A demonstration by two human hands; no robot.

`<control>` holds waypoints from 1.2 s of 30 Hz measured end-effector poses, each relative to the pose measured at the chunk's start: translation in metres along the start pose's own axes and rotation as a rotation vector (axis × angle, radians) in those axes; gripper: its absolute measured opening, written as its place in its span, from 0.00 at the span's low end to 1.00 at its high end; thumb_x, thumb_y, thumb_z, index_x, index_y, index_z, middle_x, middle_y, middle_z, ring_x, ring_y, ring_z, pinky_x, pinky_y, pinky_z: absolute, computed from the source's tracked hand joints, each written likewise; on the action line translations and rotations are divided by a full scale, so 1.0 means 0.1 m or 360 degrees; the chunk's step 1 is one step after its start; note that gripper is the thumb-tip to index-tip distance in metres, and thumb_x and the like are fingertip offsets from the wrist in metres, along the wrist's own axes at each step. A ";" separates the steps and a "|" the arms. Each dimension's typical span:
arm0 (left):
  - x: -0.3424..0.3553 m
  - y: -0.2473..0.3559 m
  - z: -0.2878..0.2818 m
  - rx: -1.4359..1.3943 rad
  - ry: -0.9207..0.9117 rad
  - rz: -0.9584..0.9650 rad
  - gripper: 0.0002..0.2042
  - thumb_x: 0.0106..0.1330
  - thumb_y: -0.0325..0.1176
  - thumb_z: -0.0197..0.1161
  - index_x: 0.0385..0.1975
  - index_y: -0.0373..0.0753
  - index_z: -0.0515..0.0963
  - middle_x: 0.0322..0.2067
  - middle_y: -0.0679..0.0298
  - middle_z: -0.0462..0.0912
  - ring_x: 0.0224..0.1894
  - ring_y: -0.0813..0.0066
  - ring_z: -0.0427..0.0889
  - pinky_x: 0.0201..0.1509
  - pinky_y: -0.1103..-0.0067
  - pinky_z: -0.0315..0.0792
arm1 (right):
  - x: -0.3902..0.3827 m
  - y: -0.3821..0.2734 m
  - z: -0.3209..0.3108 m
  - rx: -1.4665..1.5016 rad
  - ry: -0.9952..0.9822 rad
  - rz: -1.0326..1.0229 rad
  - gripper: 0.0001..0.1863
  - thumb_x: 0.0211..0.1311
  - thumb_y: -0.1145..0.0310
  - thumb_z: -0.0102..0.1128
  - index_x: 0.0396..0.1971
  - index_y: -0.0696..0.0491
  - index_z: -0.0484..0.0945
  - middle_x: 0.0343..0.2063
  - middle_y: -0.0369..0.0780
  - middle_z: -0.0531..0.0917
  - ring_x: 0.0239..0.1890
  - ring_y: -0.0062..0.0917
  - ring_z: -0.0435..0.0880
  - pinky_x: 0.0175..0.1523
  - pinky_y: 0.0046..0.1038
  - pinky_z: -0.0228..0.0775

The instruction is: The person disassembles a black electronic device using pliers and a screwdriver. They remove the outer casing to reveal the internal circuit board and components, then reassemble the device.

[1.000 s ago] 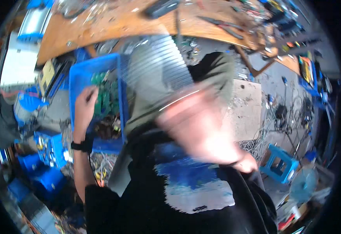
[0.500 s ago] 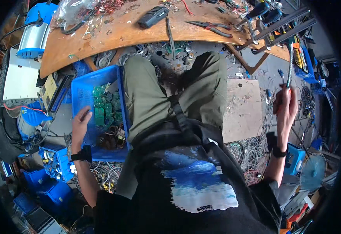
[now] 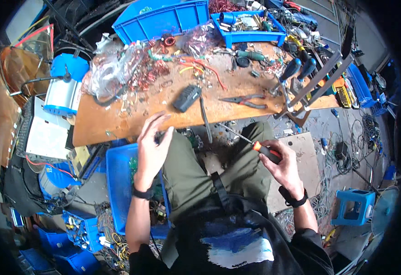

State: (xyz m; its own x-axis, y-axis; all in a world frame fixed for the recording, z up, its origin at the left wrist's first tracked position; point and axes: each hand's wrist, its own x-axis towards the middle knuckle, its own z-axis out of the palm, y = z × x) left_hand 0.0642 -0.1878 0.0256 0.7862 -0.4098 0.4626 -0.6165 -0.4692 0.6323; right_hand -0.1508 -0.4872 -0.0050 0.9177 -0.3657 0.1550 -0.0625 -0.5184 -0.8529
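Observation:
My right hand (image 3: pixel 286 168) is closed round the black and orange handle of a screwdriver (image 3: pixel 267 152). Its long metal shaft points up and left, over my knees toward the table edge. Nothing is in my left hand (image 3: pixel 152 149); its fingers are stretched and apart, at the near edge of the wooden table (image 3: pixel 131 123). Close to that hand, on the tabletop, lies a black plastic block-shaped device (image 3: pixel 187 98). A flat dark strip (image 3: pixel 205 117) beside it hangs over the edge. Needle-nose pliers (image 3: pixel 246 100) with dark handles lie farther right.
A blue crate (image 3: pixel 118 208) with green circuit boards stands by my left leg. Clear plastic bags (image 3: pixel 111 75) and copper wire (image 3: pixel 152 73) cover the table's left. Farther back are a big blue bin (image 3: pixel 161 20) and a blue tray (image 3: pixel 253 37). A metal stand (image 3: pixel 313 87) rises at the right.
Both hands have moved up and inward. My left hand has left the blue crate and opened. My right hand has brought the screwdriver from the far right to above my lap. The view has tilted toward the table.

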 end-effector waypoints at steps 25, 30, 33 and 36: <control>0.83 -0.82 1.07 -0.0011 -0.0253 0.0155 0.26 0.77 0.43 0.54 0.70 0.35 0.69 0.60 0.41 0.75 0.64 0.40 0.70 0.72 0.55 0.61 | 1.75 -0.29 0.23 0.0322 0.0254 -0.0364 0.20 0.60 0.74 0.76 0.45 0.57 0.71 0.38 0.42 0.87 0.42 0.25 0.88 0.49 0.29 0.80; 0.85 -0.82 1.07 -0.0066 -0.0292 0.0112 0.26 0.77 0.43 0.54 0.70 0.36 0.69 0.61 0.41 0.75 0.65 0.40 0.70 0.75 0.53 0.58 | 1.67 -0.23 0.32 0.0374 0.0336 -0.0263 0.20 0.59 0.77 0.75 0.44 0.57 0.71 0.42 0.44 0.88 0.47 0.25 0.87 0.53 0.29 0.79; 0.85 -0.83 1.05 -0.0013 -0.0322 0.0133 0.26 0.77 0.42 0.54 0.70 0.36 0.68 0.61 0.42 0.75 0.65 0.40 0.70 0.78 0.50 0.52 | 1.47 -0.12 0.37 0.0379 0.0408 -0.0073 0.22 0.58 0.78 0.76 0.45 0.58 0.71 0.45 0.46 0.88 0.49 0.25 0.87 0.56 0.29 0.78; 0.86 -0.78 1.06 0.0011 -0.0314 0.0124 0.25 0.76 0.40 0.53 0.69 0.35 0.71 0.61 0.42 0.77 0.66 0.41 0.70 0.78 0.55 0.54 | 1.14 0.03 0.45 0.0168 0.0409 0.0027 0.25 0.56 0.76 0.78 0.50 0.59 0.73 0.45 0.45 0.89 0.48 0.25 0.88 0.53 0.30 0.81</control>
State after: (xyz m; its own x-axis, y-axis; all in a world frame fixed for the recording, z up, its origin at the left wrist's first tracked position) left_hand 0.1758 -0.2690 -0.0498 0.7130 -0.5899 0.3791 -0.6761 -0.4350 0.5947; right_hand -0.0285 -0.4958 -0.0123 0.7864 -0.5649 0.2499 -0.0239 -0.4321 -0.9015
